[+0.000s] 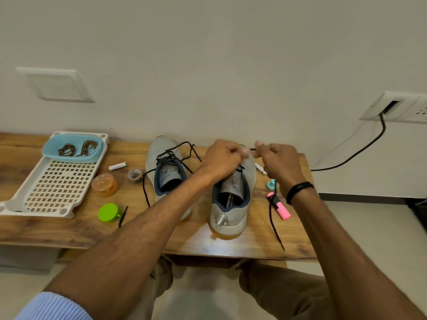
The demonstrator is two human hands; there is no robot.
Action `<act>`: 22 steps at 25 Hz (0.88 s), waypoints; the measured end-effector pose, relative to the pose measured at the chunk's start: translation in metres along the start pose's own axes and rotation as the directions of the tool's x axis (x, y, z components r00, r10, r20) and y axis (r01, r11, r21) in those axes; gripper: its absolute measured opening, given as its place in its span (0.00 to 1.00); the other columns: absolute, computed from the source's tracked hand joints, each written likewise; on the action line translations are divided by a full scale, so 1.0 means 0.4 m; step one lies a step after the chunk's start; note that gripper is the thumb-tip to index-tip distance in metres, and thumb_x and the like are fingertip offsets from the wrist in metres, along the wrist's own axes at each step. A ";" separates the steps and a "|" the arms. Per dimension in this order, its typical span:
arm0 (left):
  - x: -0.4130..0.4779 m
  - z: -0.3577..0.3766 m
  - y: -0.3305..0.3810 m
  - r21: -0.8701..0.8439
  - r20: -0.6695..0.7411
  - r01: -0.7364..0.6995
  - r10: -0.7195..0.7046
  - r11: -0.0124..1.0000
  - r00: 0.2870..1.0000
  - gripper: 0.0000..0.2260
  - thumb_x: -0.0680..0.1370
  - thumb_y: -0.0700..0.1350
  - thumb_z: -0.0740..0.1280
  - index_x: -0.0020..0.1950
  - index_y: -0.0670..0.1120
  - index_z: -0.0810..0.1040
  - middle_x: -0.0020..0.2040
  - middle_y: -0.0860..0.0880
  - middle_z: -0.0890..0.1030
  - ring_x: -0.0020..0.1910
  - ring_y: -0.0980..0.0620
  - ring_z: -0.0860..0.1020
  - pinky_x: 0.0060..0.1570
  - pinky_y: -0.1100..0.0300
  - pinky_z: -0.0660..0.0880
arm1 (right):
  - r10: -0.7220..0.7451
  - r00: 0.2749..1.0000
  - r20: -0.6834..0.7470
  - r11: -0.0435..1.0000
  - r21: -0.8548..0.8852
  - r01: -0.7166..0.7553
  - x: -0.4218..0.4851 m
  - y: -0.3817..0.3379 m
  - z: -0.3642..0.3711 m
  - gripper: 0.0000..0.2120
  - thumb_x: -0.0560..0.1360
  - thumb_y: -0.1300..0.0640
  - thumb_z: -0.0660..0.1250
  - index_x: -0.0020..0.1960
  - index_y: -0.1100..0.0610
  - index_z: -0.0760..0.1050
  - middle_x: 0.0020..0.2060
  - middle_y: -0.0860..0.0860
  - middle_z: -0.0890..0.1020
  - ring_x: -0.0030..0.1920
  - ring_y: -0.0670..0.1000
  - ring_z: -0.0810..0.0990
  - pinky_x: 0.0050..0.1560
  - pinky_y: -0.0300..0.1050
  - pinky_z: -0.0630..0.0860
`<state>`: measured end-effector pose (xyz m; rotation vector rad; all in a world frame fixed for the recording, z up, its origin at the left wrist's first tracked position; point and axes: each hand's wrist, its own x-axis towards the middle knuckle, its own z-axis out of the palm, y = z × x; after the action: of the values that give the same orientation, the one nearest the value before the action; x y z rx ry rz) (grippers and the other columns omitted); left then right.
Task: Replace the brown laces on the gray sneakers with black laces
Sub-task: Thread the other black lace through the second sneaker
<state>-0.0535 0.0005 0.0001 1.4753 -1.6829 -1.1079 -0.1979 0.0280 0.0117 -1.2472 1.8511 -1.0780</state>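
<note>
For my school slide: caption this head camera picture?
Left hand and right hand work a thin black lace into a gray mesh sneaker; brown laces lie in a blue plastic tub.

Wooden table [80,229] with sneakers [231,211], tray [57,181]

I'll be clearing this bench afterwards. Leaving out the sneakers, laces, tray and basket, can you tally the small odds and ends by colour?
White tubes: 2
Orange jar: 1
Green cap: 1
Pink highlighter: 1
Teal cap: 1
Gray tape roll: 1
Total: 7
</note>
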 end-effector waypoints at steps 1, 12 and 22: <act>0.012 -0.016 -0.009 -0.017 -0.167 0.091 -0.092 0.996 0.982 0.13 0.79 0.47 0.67 0.36 0.43 0.81 0.31 0.49 0.79 0.31 0.54 0.76 0.34 0.59 0.74 | -0.005 0.999 -0.040 1.000 -0.019 0.004 0.005 0.005 -0.011 0.17 0.78 0.47 0.65 0.34 0.54 0.80 0.25 0.44 0.76 0.30 0.42 0.73 0.38 0.44 0.72; 0.000 -0.004 -0.009 0.169 -0.065 -0.142 0.155 0.975 0.986 0.11 0.81 0.50 0.64 0.47 0.49 0.85 0.43 0.55 0.84 0.45 0.56 0.81 0.56 0.50 0.78 | -0.036 0.997 0.070 0.998 0.053 0.032 0.006 0.012 -0.001 0.18 0.79 0.44 0.64 0.39 0.55 0.83 0.30 0.56 0.77 0.30 0.51 0.68 0.33 0.44 0.68; 0.008 -0.013 -0.026 0.306 0.063 -0.347 0.345 0.887 0.937 0.24 0.81 0.46 0.64 0.77 0.48 0.66 0.70 0.47 0.74 0.71 0.49 0.70 0.70 0.52 0.64 | -0.008 0.991 0.132 0.984 0.178 -0.016 0.010 0.022 0.015 0.04 0.80 0.63 0.65 0.49 0.63 0.78 0.38 0.58 0.84 0.35 0.54 0.84 0.42 0.49 0.82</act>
<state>-0.0450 -0.0039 -0.0071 1.2770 -2.1008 -0.6749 -0.1978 0.0245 0.0007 -1.1799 1.6192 -1.1058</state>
